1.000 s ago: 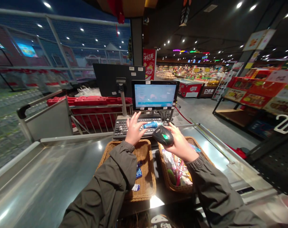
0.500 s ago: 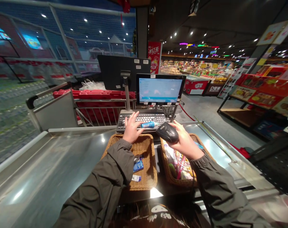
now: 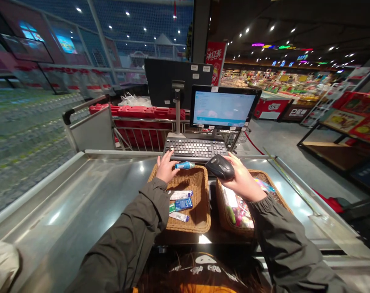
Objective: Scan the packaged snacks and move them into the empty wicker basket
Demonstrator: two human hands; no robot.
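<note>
Between the thumb and fingers of my left hand (image 3: 165,167) is a small blue tube-shaped item (image 3: 185,165) with a pale, clear-looking tip. It is over the far rim of the left wicker basket (image 3: 200,195). In that basket lie a blue packet (image 3: 183,204) and several slim white and green packs. My right hand (image 3: 242,179) grips a black handheld barcode scanner (image 3: 220,167), its head turned left toward the blue item. Under my right wrist stands the right wicker basket (image 3: 223,207), filled with colourful packaged goods (image 3: 244,213), partly hidden by my hand.
Behind the baskets are a black keyboard (image 3: 197,148), a lit monitor (image 3: 223,109) and a second screen's dark back (image 3: 177,83). Metal counter (image 3: 90,183) spreads to the left. A trolley (image 3: 90,126) stands beyond it, and a white bag (image 3: 1,264) is at lower left.
My left hand has brought the blue item down and back from over the keyboard to the left basket's far edge. The scanner stays in my right hand. The view has shifted left.
</note>
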